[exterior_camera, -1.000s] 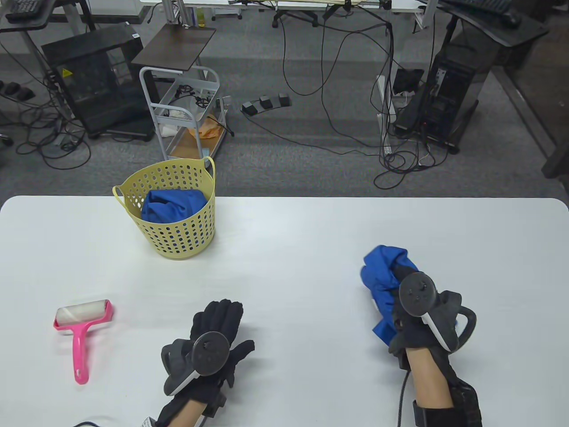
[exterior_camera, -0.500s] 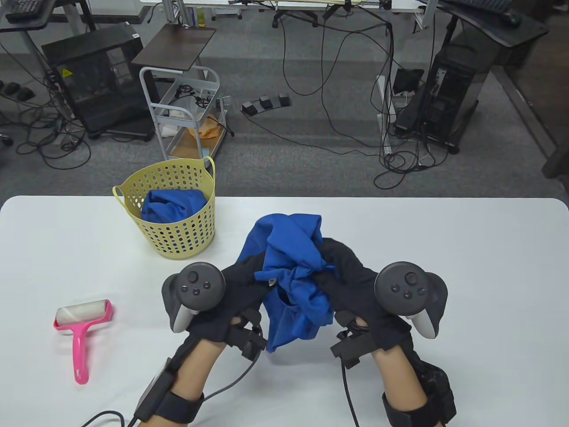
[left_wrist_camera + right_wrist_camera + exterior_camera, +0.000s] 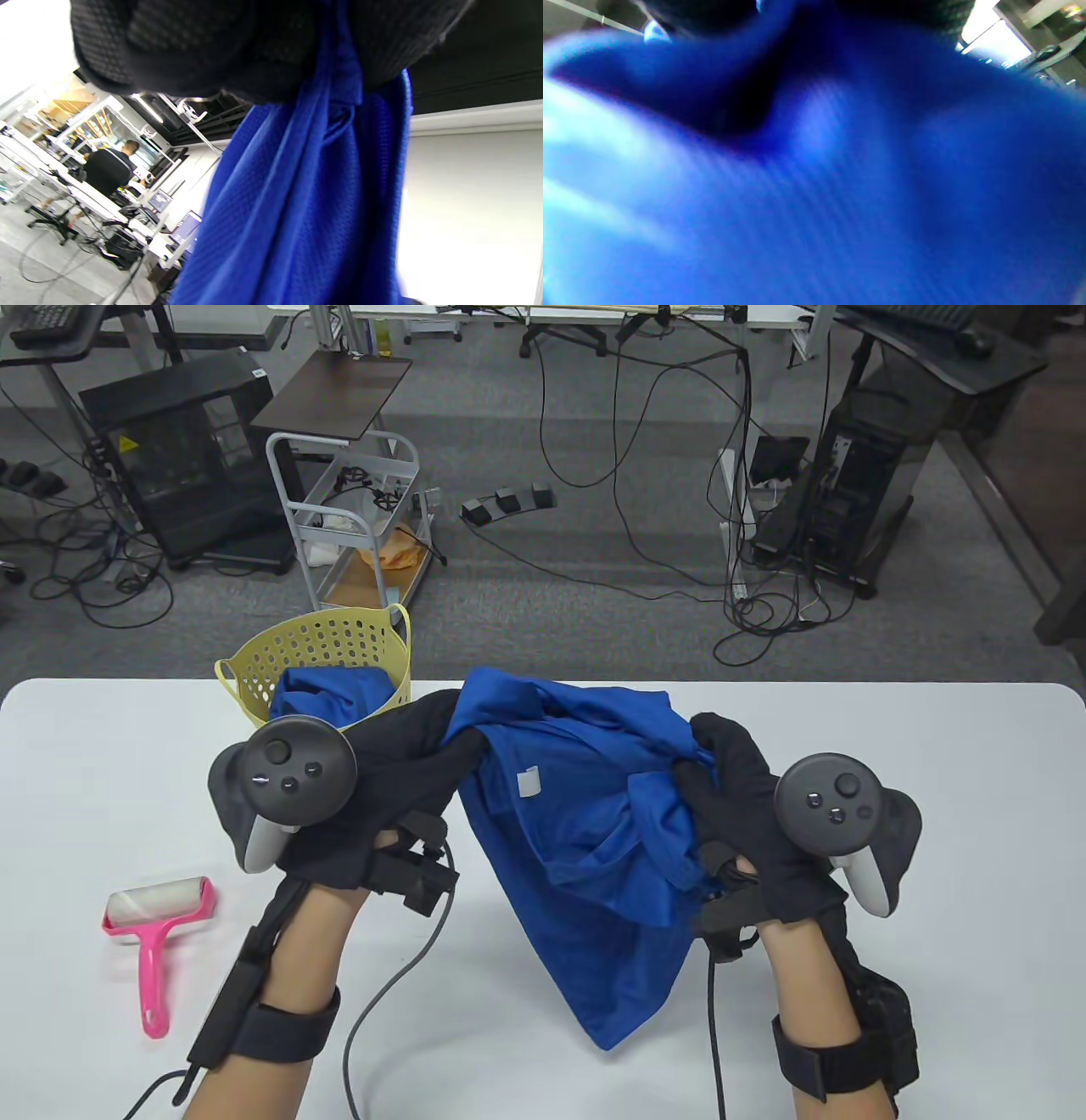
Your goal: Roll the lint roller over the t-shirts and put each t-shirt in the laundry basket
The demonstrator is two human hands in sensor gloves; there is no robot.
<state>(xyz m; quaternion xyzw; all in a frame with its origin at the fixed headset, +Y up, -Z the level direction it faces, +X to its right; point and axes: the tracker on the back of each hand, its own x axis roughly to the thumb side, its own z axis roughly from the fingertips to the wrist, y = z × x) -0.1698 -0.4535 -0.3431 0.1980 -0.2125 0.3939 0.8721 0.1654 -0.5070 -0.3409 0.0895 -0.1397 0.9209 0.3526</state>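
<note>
Gripping opposite edges, the left hand (image 3: pixel 399 780) and right hand (image 3: pixel 738 814) hold a blue t-shirt (image 3: pixel 585 848) spread and lifted above the table (image 3: pixel 933 780), judged to open it flat for rolling. At 9 o'clock lies the lint roller (image 3: pixel 157 912); at 11 o'clock the laundry basket (image 3: pixel 318 645) holds another blue shirt (image 3: pixel 331 695). Open tabletop lies at 3 o'clock, and the basket rim sits close behind the left hand.
</note>
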